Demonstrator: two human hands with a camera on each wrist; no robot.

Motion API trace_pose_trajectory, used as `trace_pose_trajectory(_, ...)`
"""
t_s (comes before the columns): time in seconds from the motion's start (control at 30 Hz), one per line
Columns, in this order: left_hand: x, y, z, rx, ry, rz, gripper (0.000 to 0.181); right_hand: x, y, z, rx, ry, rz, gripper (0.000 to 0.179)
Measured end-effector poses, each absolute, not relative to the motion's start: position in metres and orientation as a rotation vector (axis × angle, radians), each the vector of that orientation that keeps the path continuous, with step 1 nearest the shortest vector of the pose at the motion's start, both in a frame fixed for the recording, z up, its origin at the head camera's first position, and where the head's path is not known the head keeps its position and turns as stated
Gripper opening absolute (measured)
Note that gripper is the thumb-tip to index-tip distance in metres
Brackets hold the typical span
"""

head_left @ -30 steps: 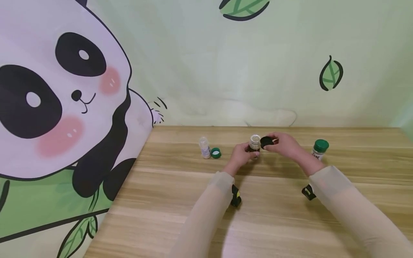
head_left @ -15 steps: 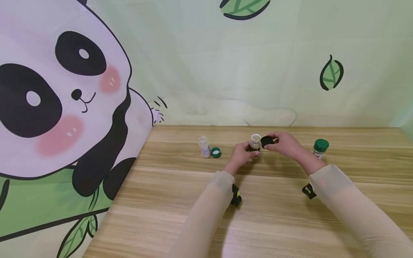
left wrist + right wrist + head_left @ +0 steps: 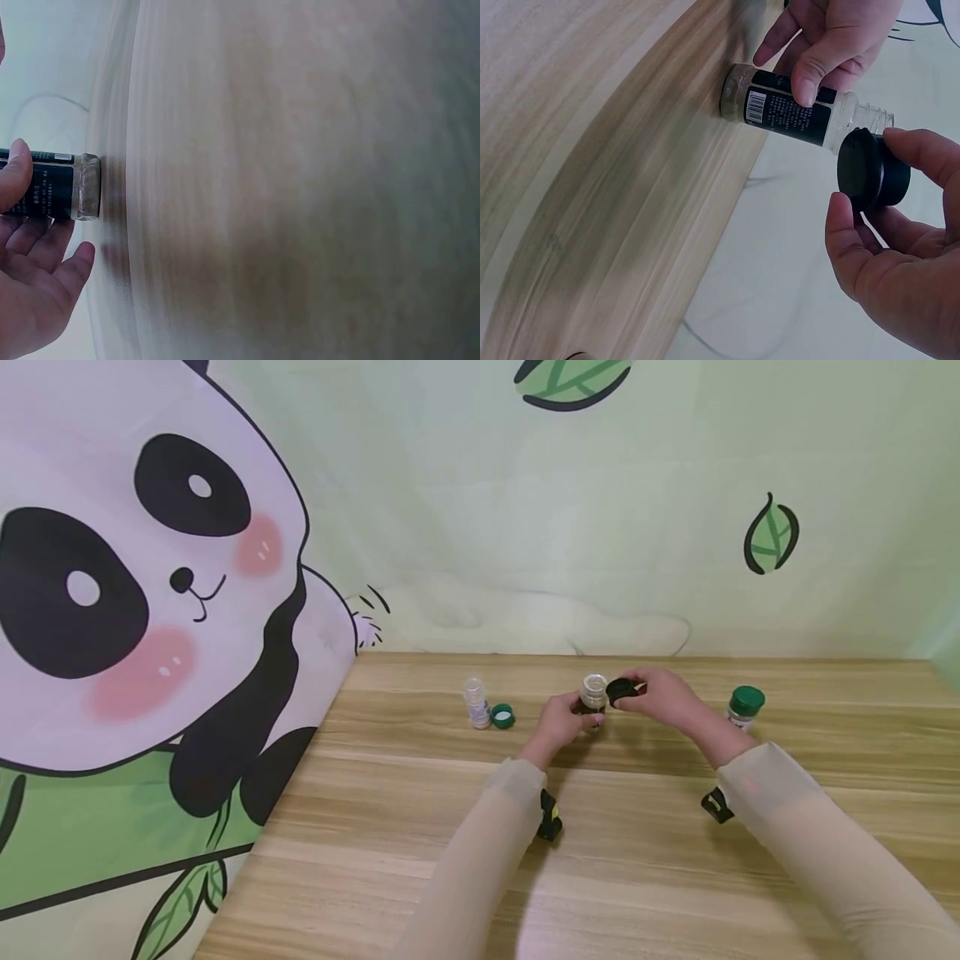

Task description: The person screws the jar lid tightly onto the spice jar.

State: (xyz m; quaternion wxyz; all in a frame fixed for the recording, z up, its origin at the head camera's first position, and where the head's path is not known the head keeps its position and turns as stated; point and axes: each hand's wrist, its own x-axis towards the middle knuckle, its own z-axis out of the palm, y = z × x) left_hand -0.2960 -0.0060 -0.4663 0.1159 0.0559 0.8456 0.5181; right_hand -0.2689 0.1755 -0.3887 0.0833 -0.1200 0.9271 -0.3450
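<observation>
A glass spice jar (image 3: 787,111) with a black label stands upright, its threaded mouth uncovered. My left hand (image 3: 560,721) grips it round the label; in the left wrist view the jar's base (image 3: 88,187) shows light brown contents. Beside the mouth, my right hand (image 3: 660,695) pinches a black cap (image 3: 871,171) between thumb and fingers, apart from the rim. To the left stands a clear, lidless bottle (image 3: 476,703), with a green cap (image 3: 502,717) lying on the table, its pale inside facing up. Right of my right hand is another jar (image 3: 745,703) with a green lid, partly hidden by the forearm.
The wooden table (image 3: 390,827) meets a wall hanging (image 3: 465,543) printed with a panda and leaves at its far edge. Black wrist straps (image 3: 550,817) show at both sleeves.
Both hands stay almost in place. The black cap has tilted slightly in my right hand, and the head view has shifted a little.
</observation>
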Motion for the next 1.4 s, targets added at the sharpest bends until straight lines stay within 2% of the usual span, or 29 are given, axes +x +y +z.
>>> trace_pose_trajectory(0.33,-0.295,-0.006,-0.468,0.165,2.475,1.540,0.037,-0.270,0.171,-0.388,-0.361,2.791,-1.036,0.052)
trace_pose_trajectory(0.87,-0.294,-0.006,-0.466,0.159,2.509,1.487,0.041,-0.272,0.164,-0.387,-0.314,2.778,-1.158,0.058)
trace_pose_trajectory(1.4,-0.296,-0.006,-0.467,0.220,2.533,1.486,0.036,-0.279,0.156,-0.394,-0.268,2.756,-1.237,0.059)
